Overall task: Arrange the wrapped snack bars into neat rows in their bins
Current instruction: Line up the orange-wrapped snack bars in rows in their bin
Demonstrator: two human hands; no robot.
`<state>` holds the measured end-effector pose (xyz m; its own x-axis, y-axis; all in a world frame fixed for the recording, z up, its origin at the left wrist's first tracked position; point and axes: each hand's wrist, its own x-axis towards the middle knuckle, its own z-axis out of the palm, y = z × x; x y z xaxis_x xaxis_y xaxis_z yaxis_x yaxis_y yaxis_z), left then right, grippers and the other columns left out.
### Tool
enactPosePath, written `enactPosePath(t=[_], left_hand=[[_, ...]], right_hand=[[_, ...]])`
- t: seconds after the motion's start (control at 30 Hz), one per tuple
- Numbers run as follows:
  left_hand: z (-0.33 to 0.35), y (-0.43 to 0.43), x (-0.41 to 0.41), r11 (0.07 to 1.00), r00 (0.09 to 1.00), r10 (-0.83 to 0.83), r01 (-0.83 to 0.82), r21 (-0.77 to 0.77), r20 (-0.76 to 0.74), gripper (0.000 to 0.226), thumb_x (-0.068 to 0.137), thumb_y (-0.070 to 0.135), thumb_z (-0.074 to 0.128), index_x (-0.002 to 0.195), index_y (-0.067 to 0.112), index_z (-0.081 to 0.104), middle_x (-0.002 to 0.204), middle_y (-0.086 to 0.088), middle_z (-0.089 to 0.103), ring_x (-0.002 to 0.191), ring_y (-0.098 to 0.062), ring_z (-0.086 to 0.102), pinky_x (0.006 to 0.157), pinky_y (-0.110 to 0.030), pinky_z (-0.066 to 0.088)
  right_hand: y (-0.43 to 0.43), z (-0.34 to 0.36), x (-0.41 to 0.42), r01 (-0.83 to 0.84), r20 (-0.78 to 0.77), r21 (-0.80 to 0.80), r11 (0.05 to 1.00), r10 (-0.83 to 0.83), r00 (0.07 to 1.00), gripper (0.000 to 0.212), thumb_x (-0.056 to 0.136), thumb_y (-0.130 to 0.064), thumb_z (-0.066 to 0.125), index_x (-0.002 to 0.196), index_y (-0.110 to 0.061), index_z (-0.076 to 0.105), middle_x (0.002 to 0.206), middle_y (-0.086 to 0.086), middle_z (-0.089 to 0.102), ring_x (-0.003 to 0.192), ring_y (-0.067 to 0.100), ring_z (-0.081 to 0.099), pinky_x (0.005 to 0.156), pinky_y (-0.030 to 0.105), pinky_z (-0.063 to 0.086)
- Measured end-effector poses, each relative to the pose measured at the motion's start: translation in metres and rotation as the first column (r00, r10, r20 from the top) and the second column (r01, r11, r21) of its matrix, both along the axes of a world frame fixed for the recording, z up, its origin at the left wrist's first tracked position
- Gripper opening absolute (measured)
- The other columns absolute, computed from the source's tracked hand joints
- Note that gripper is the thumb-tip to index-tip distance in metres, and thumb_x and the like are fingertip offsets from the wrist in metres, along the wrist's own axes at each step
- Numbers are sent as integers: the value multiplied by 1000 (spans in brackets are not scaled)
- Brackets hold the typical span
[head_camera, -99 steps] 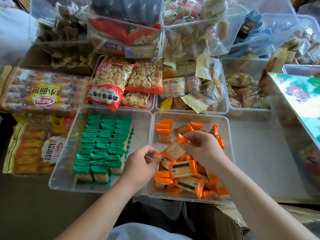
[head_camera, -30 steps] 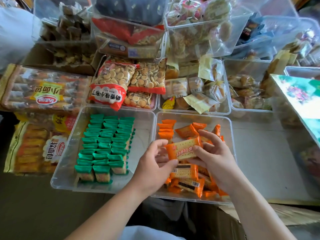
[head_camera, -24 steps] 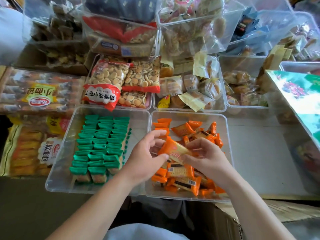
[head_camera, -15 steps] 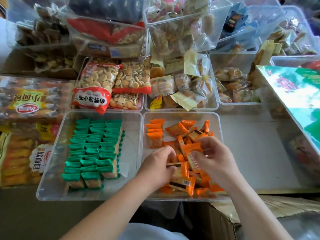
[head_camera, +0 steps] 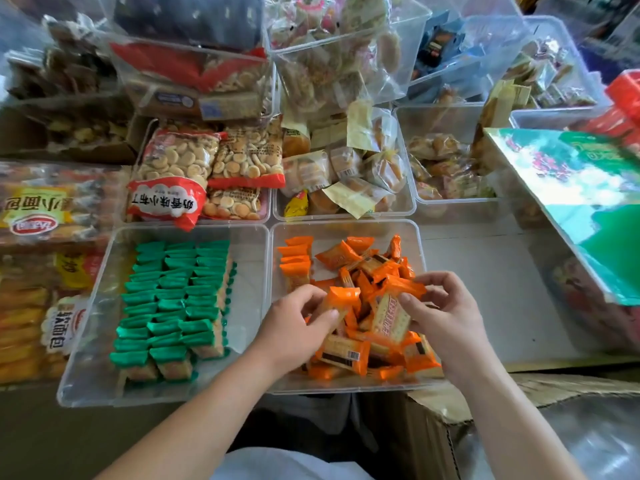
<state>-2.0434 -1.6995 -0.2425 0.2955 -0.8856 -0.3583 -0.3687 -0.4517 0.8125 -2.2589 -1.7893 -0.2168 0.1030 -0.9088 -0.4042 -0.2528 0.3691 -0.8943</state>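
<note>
**Sorting orange snack bars, 1 in each hand**

Seen from above, 2 bare forearms reach up from the bottom of the frame into a clear bin at centre. This orange bin (head_camera: 349, 227) holds a loose heap of orange bars (head_camera: 346, 355) lying at all angles. In its upper left corner a short row (head_camera: 295, 259) of the same bars is stacked neatly, edge to edge.

The left hand (head_camera: 291, 330) is over the left side of the heap. Its thumb and curled fingers pinch a plain bar (head_camera: 341, 299) by the lower end, so the bar tilts up and to the right. The right hand (head_camera: 446, 317) is over the right side. Its thumb presses the front of a printed bar (head_camera: 389, 320), which stands nearly upright, and the fingers curl round the bar's top edge. The 2 held bars are just beside each other; I cannot tell whether they touch.

Left of centre, a second clear bin, the green bin (head_camera: 247, 265), holds green bars (head_camera: 176, 299) in 3 tidy columns.

Above both bins are bags of small round biscuits (head_camera: 173, 168) and wrapped pastries (head_camera: 346, 168). Bread packs (head_camera: 34, 209) lie at the far left, a shiny green box (head_camera: 588, 202) at the right, and a cardboard box (head_camera: 443, 420) at the lower right.
</note>
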Motion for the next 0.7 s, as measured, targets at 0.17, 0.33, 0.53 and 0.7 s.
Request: enactPosePath(t=[0.17,0.33,0.53,0.7], left_hand=[[20,21,15,981,848,193,-177,79,-493,12,99,23,71,109,22,77,101,0,80,94,-16,75,78,-32,57],[24,41,21,973,765,227,-210,101,-602,17,101,11,64,115,12,73,107,-10,79,98,-26,76,84,-40,58],[27,51,25,972,771,213,-228,52,-601,24,97,2,68,117,14,71,106,-8,79,101,-23,76,84,-39,61],[30,43,24,988,893,94,-137,-67,-441,25,92,8,78,113,19,71,104,-1,78,101,-19,74,88,-33,61]], right_hand=[[9,8,16,-29,16,-11,1000,29,999,22,91,-16,79,99,-28,62,91,0,76,91,28,76,79,59,62],[21,15,27,-90,20,-25,996,91,996,24,91,-15,78,95,-32,62,91,-2,76,92,28,75,79,55,64],[28,26,35,-135,6,-20,991,135,991,28,88,-19,82,110,-32,71,98,2,76,94,19,76,80,44,65],[26,37,47,-228,125,84,970,217,968,19,91,-9,77,108,-17,73,104,11,77,97,23,77,85,48,64]])
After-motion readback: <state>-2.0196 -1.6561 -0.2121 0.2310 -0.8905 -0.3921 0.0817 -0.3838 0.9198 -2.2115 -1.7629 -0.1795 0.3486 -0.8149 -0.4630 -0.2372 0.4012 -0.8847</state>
